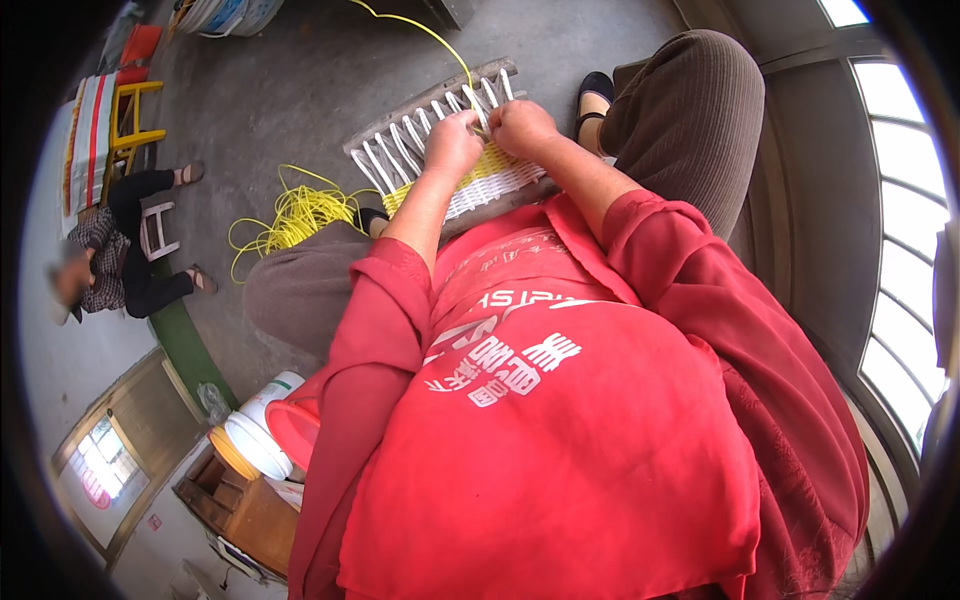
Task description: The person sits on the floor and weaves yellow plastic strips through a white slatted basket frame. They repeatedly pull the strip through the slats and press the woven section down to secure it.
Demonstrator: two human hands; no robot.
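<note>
A wooden frame (405, 120) lies tilted between my knees, strung with white cords (401, 146) that cross in zigzags. Its near part carries a woven band, white (480, 196) towards my body and yellow (491, 161) beyond it. At the top edge of the weave, my left hand (455, 142) has its fingertips bent around the cords, close to a yellow strand (450, 46) that runs up and away over the frame. Just right of it, my right hand (523, 127) is curled at the white cords. What exactly the fingertips of either hand pinch is hidden.
A loose tangle of yellow cord (307, 217) lies on the floor left of the frame. Plastic buckets (259, 442) stand at lower left beside a wooden cabinet (259, 517). Another person (105, 262) sits at far left, near a yellow stool (135, 112).
</note>
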